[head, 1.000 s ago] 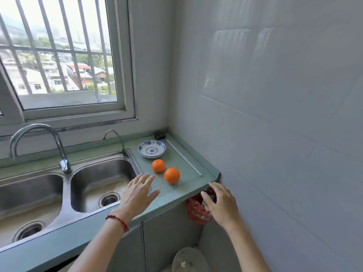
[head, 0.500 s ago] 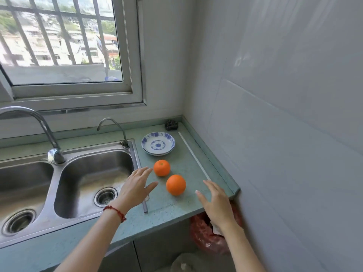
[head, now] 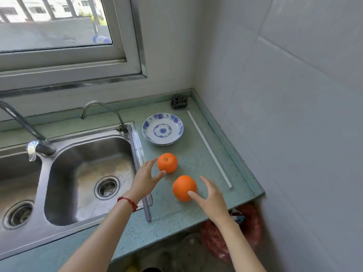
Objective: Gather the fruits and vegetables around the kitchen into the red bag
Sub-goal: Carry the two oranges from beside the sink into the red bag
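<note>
On the green table (head: 196, 214), beside the sink (head: 86, 173), lie two oranges. Below its edge hangs the red bag (head: 253, 228). The left hand (head: 144, 178) touches the far orange (head: 167, 162) with released grip; the right hand (head: 211, 197), fingers spread, touches the near orange (head: 183, 187).

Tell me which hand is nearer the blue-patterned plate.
Left. The left hand reaches beside the far orange, just short of the plate; the right hand sits farther back by the near orange.
</note>
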Available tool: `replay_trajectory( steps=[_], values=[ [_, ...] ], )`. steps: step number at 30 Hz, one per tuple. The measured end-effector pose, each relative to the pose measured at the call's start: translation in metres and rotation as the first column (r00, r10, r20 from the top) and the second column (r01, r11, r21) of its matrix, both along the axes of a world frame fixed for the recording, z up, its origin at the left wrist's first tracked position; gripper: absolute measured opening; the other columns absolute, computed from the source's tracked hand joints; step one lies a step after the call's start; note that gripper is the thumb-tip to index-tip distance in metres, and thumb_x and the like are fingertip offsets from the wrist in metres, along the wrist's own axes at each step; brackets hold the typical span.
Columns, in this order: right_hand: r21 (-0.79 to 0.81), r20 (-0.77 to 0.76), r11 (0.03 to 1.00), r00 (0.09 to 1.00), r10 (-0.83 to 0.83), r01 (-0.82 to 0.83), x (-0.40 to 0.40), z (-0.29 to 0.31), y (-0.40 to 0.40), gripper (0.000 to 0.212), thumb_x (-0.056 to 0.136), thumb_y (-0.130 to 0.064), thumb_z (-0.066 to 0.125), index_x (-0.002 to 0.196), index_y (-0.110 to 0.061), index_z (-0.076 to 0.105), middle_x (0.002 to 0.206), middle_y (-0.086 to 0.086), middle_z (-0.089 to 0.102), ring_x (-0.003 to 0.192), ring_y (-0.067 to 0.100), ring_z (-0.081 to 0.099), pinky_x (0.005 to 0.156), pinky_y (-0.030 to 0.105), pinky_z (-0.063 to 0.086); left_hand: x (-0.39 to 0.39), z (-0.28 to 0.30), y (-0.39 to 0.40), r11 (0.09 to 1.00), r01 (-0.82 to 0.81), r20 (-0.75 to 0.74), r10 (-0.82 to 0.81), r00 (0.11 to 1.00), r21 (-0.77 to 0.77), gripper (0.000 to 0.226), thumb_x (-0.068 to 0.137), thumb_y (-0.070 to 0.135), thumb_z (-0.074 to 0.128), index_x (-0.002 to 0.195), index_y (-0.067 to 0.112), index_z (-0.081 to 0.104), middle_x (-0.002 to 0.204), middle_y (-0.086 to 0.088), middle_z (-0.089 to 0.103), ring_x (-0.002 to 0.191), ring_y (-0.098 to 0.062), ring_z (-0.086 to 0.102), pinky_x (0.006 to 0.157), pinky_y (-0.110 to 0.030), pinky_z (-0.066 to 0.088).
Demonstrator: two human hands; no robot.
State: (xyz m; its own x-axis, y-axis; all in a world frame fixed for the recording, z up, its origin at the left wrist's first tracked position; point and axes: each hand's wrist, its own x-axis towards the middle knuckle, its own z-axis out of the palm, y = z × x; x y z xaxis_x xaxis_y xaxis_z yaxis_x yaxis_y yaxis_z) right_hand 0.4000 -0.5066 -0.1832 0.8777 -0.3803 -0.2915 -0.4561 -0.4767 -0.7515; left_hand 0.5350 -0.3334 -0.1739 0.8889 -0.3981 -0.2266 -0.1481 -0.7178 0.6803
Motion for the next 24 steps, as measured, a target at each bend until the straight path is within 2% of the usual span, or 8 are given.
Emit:
replay_trajectory(
  steps=[6,15,20,24],
  values=[
    [0.082,-0.085,0.996,0.996,-0.010,0.017,0.024,-0.020,0.013,0.085,0.075,-0.046,0.070,0.143,-0.031,0.022,0.151,-0.003,0.023,0.135,0.017,0.031,0.106,0.036,0.034,0.033,-0.026,-0.017,0.996,-0.050,-0.125,0.040,0.991,-0.079,0.075,0.078,0.030,0.071,0.139,0.011,0.032,0.144,-0.012,0.038,0.132,-0.025,0.036,0.105,-0.032,0.028],
    [0.191,-0.122,0.977,0.990,-0.075,0.097,0.032,-0.026,0.019,0.085,0.074,-0.039,0.073,0.142,-0.029,0.024,0.147,0.000,0.032,0.125,0.018,0.043,0.092,0.023,0.037,0.052,-0.050,-0.032,0.990,-0.079,-0.192,0.056,0.980,-0.115,0.079,0.072,0.029,0.076,0.137,0.012,0.035,0.139,-0.012,0.044,0.123,-0.028,0.045,0.100,-0.039,0.038],
    [0.199,-0.108,0.972,0.989,-0.103,0.123,0.031,-0.026,0.018,0.083,0.070,-0.040,0.076,0.140,-0.030,0.030,0.144,0.000,0.037,0.122,0.019,0.046,0.095,0.029,0.043,0.048,-0.052,-0.031,0.966,-0.170,-0.212,0.127,0.969,-0.196,0.072,0.069,0.024,0.078,0.131,0.013,0.043,0.130,-0.009,0.052,0.112,-0.023,0.051,0.087,-0.029,0.040],
    [0.216,-0.093,0.967,0.988,-0.120,0.138,0.028,-0.023,0.016,0.081,0.071,-0.039,0.076,0.139,-0.028,0.033,0.141,0.000,0.040,0.120,0.020,0.048,0.095,0.030,0.043,0.038,-0.051,-0.021,0.940,-0.233,-0.221,0.179,0.959,-0.248,0.064,0.069,0.024,0.079,0.125,0.015,0.049,0.119,-0.005,0.056,0.100,-0.016,0.050,0.081,-0.029,0.041]
  ],
)
